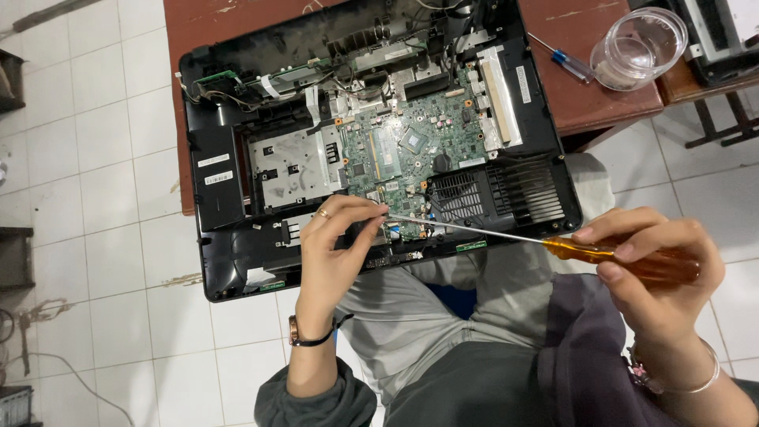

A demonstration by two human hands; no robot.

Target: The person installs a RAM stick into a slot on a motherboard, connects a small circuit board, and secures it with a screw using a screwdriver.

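An opened laptop base [229,261] lies partly on a brown table and partly over my lap, its green circuit board [411,150] exposed. My right hand [656,269] grips the amber handle of a long screwdriver [624,257]. Its thin metal shaft [474,229] runs left to the board's near edge. My left hand [336,245], with a ring and a dark wristband, rests on the laptop's lower edge, fingertips pinching at the screwdriver's tip. The tip itself is hidden by those fingers.
The brown table [601,95] carries a clear plastic cup [636,47] and a small blue-handled screwdriver [565,62] at the right. Another dark device [723,47] sits at the top right corner. White tiled floor [95,158] spreads to the left.
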